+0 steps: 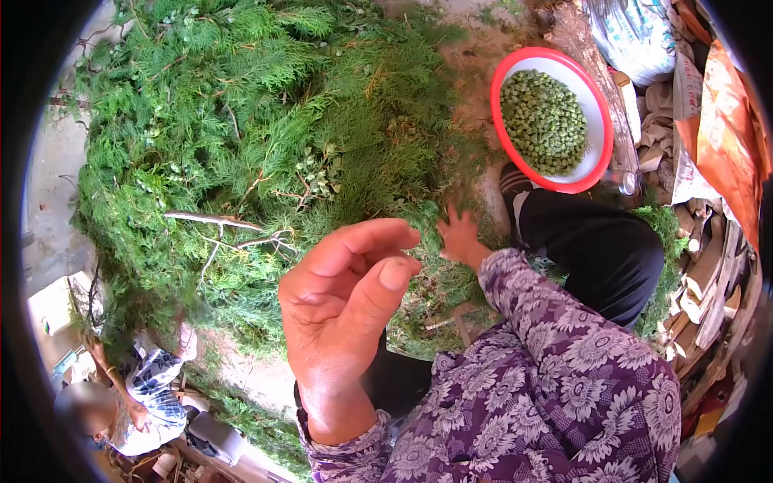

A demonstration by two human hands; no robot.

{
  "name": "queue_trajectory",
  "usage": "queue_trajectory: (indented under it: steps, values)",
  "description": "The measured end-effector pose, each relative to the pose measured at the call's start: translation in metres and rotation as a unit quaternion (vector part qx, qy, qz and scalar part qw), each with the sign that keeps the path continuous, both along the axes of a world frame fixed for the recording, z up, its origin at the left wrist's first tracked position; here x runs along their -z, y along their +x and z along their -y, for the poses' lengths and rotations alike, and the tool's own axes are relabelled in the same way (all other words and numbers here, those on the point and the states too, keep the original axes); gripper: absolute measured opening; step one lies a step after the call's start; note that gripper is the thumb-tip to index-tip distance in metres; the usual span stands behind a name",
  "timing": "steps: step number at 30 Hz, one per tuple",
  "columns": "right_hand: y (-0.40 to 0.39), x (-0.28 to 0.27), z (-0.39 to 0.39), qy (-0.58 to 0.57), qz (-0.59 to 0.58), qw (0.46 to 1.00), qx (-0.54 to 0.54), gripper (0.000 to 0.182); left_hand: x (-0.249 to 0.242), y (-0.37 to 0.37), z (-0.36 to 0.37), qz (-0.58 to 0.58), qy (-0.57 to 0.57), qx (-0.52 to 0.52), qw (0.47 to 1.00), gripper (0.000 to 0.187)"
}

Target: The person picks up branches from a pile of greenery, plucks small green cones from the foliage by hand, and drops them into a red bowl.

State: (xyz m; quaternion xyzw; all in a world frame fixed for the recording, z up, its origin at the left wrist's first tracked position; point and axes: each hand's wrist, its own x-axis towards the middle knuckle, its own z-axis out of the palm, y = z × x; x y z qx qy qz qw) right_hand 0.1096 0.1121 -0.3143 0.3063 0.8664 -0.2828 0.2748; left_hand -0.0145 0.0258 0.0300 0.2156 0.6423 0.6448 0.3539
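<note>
My left hand [342, 310] is raised close to the camera over the green pile, its fingers curled and the thumb tip pressed towards the fingertips. Whether anything small sits in that pinch I cannot make out. Lower down, my right hand [460, 237] lies with fingers spread on the edge of the leafy cypress-like branches [241, 105]. A red-rimmed white basin [600, 157] stands beyond my right knee. It holds many small green cones or seed pods [543, 121].
A bare forked twig [213, 219] lies on the pile. Another person [153, 402] sits at lower left, near more greenery. On the right are split firewood [713, 290], an orange sack [725, 137] and a white plastic bag [632, 36]. My bent knee [612, 249] is beside the basin.
</note>
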Motion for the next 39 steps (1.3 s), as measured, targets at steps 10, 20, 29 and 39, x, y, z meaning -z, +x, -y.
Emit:
queue_trajectory:
  steps: [10,20,29,39]
  values:
    - [0.125,0.010,0.028,0.029,0.021,0.924,-0.380,0.040,-0.002,0.001,0.005,0.073,0.012,-0.006,0.997,0.024]
    - [0.002,-0.004,0.026,-0.028,-0.106,0.985,-0.136,0.034,-0.006,-0.005,0.016,0.039,0.040,-0.037,0.998,0.029]
    - [-0.054,0.034,0.027,-0.062,-0.124,0.990,0.037,0.011,-0.003,-0.009,0.023,0.018,0.049,-0.042,0.998,0.038]
    - [-0.021,0.033,-0.038,-0.123,-0.198,0.972,-0.043,0.010,0.000,-0.018,0.031,-0.003,0.074,-0.029,0.997,0.037]
